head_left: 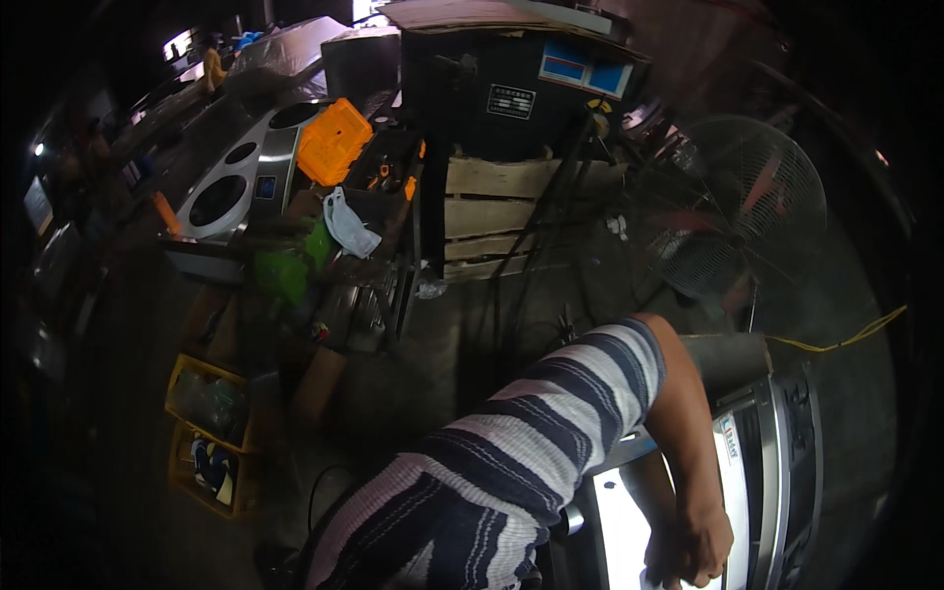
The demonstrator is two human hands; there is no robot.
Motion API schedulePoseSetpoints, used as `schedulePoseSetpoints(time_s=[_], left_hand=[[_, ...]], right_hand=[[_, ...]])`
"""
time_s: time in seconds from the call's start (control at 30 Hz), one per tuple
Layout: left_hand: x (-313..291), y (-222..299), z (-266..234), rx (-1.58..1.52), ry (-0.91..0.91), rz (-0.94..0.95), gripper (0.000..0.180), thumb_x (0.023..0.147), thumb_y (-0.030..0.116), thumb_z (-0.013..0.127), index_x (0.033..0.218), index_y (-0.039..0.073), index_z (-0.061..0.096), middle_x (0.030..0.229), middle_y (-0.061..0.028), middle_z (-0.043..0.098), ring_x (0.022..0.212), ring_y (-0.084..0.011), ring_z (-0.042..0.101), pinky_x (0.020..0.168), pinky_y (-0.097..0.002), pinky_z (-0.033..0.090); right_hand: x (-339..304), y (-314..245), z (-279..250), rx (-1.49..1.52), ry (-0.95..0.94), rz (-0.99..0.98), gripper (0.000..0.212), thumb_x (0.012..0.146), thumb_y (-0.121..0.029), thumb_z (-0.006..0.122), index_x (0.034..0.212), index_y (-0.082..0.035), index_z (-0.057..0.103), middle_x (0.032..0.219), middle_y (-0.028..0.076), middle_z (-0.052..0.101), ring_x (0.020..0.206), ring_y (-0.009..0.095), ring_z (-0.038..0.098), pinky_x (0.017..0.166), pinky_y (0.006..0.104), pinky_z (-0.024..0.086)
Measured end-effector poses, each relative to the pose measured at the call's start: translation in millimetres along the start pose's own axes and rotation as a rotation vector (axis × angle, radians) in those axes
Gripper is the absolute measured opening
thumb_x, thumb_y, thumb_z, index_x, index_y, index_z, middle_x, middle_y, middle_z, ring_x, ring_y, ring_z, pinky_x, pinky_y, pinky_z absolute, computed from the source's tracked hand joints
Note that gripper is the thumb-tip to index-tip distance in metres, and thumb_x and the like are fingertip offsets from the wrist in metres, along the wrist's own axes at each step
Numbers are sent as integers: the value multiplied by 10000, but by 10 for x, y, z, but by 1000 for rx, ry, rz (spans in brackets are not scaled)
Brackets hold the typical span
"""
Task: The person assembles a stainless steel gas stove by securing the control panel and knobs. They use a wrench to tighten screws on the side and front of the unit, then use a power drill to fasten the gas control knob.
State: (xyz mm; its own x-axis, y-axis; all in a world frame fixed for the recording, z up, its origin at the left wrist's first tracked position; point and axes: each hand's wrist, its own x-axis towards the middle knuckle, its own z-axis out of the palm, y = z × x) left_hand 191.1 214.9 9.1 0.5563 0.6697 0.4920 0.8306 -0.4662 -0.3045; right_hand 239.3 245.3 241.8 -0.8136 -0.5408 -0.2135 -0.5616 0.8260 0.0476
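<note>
My left arm, in a striped short sleeve, bends at the elbow and reaches down at the lower right. My left hand (705, 551) is closed, its fingers curled over a bright, shiny panel (621, 521). Whatever the fingers may hold is hidden. Beside the forearm, a dark arm-like shape on the panel looks like a shadow or reflection. A small label (730, 440) sits near the panel's upper right, and a metal-edged frame (775, 472) borders it on the right. My right hand is not in view.
A large caged fan (733, 211) stands at the right, near a yellow cord (841, 344). Farther off are a dark cabinet (433, 93) on wooden slats, a steel cooktop unit (275, 162), an orange case (334, 141) and a plastic bag (347, 224). Yellow crates (208, 433) stand at left.
</note>
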Motion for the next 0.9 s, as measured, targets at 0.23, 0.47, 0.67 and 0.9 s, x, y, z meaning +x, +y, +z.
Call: schedulePoseSetpoints(time_s=[0.23, 0.47, 0.67, 0.9], left_hand=[[238, -172, 44, -48, 63, -186, 562, 945, 471, 677, 1218, -10, 578, 1155, -164, 627, 1083, -318, 626, 930, -432, 502], [-142, -109, -231, 58, 83, -422, 620, 971, 498, 620, 1314, -11, 535, 1266, -180, 590, 1178, -323, 588, 1011, -435, 454], [194, 195, -414, -35, -8, -590, 672, 994, 521, 572, 1396, -12, 497, 1360, -193, 557, 1260, -328, 554, 1081, -437, 413], [284, 1401, -1390, -62, -316, -905, 736, 1020, 548, 516, 1492, -13, 454, 1471, -210, 520, 1355, -333, 515, 1162, -441, 365]], right_hand=[[231, -46, 111, 45, 127, -63, 272, 862, -239, 798, 981, -2, 739, 891, 137, 748, 847, 256, 734, 779, 372, 587], [490, -360, 222, 135, 324, -211, 276, 862, -234, 807, 977, 6, 732, 894, 139, 743, 848, 260, 728, 786, 367, 588], [-705, -312, 683, 364, 723, -88, 281, 861, -229, 815, 974, 13, 726, 897, 140, 738, 850, 263, 724, 792, 363, 589], [-4418, -1260, 2799, 868, 1308, 249, 287, 861, -223, 824, 970, 21, 719, 900, 142, 734, 851, 267, 719, 799, 358, 590]])
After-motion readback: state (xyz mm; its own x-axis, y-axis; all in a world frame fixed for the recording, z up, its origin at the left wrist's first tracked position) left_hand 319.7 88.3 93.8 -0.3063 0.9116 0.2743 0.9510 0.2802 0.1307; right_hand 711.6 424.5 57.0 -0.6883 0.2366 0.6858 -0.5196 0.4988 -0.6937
